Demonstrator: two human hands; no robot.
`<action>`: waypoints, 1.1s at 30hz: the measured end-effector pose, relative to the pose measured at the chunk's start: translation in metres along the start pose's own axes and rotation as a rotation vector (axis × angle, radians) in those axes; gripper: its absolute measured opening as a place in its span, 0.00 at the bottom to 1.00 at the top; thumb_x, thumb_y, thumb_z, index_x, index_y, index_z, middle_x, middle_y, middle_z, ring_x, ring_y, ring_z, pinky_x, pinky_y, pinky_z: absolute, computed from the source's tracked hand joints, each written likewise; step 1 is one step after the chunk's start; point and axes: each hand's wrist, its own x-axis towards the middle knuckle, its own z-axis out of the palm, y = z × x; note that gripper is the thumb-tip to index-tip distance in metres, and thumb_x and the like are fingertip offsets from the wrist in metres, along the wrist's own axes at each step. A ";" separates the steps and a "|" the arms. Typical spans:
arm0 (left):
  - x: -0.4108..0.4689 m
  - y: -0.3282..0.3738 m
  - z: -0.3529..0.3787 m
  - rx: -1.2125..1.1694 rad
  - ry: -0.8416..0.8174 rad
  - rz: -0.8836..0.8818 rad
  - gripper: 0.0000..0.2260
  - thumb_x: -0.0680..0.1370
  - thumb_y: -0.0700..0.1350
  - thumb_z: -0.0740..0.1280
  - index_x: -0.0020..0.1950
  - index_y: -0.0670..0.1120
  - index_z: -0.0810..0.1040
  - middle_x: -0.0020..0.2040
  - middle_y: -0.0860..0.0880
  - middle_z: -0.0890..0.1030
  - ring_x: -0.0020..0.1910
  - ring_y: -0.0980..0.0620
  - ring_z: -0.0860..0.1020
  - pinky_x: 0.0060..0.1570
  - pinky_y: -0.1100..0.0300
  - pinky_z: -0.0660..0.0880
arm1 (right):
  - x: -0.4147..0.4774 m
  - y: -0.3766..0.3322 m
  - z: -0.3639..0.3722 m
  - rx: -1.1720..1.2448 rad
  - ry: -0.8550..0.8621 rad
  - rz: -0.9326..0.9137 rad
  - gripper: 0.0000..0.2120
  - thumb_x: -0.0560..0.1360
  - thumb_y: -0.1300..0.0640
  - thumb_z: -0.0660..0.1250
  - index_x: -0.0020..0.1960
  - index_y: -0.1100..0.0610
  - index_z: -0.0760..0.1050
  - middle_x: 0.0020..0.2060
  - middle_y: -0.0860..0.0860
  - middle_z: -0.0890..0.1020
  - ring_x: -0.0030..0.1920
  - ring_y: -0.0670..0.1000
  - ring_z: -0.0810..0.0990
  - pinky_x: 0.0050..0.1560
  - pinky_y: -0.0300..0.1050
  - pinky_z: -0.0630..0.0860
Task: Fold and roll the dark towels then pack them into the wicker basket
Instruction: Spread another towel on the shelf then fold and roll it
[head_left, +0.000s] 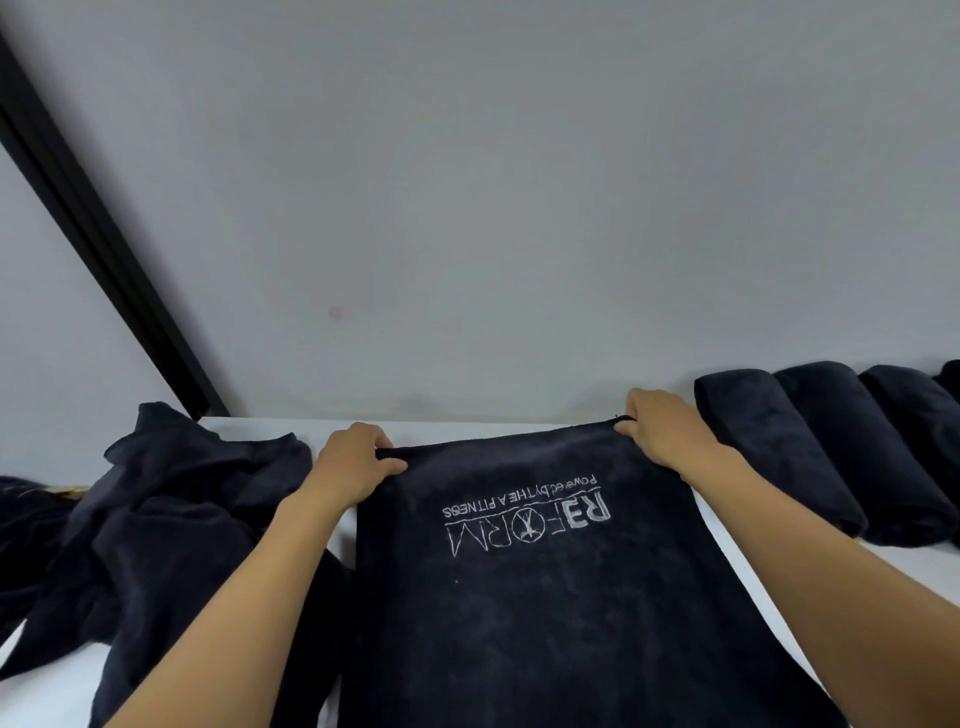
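grey wall (467, 182) fills the upper part of the view, with a black strip (98, 228) running diagonally down its left side to the white table (914, 571). a dark towel (545, 613) lies flat at the centre of the table, running from the far edge toward 6 o'clock and out of the bottom of the view. its white logo (527, 519) reads upside down from here.

left hand (353, 462) pinches the towel's far left corner, fingers curled over the hem and thumb on top of the cloth. right hand (665, 431) grips the far right corner the same way, fingers closed around the edge. both forearms reach in from the bottom, one on each side of the towel.

at 9 o'clock a heap of unfolded towels (156, 530) lies crumpled, touching the flat towel's left side near the left forearm. at 3 o'clock a row of rolled towels (831, 447) lies side by side against the wall, each touching the next, just beside the right hand. the last roll is cut off by the right edge of the view.
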 end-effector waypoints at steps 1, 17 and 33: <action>0.000 0.002 -0.001 0.001 -0.016 -0.006 0.08 0.74 0.48 0.72 0.47 0.45 0.79 0.46 0.49 0.80 0.48 0.49 0.78 0.40 0.62 0.70 | 0.001 -0.001 -0.002 0.030 -0.005 0.003 0.10 0.79 0.52 0.66 0.45 0.58 0.69 0.44 0.55 0.77 0.43 0.56 0.75 0.41 0.47 0.70; -0.038 0.014 -0.058 -0.397 0.100 0.078 0.07 0.74 0.46 0.74 0.40 0.44 0.84 0.37 0.46 0.83 0.34 0.54 0.76 0.35 0.64 0.71 | -0.023 -0.011 -0.058 0.726 0.079 0.008 0.06 0.71 0.58 0.75 0.43 0.55 0.78 0.38 0.50 0.80 0.41 0.48 0.78 0.40 0.37 0.71; -0.125 0.120 -0.238 -0.770 0.614 0.562 0.03 0.75 0.46 0.72 0.46 0.47 0.84 0.35 0.58 0.83 0.34 0.63 0.76 0.40 0.65 0.70 | -0.119 -0.020 -0.265 1.487 0.648 -0.368 0.04 0.73 0.59 0.72 0.46 0.51 0.83 0.46 0.49 0.84 0.44 0.47 0.80 0.41 0.41 0.68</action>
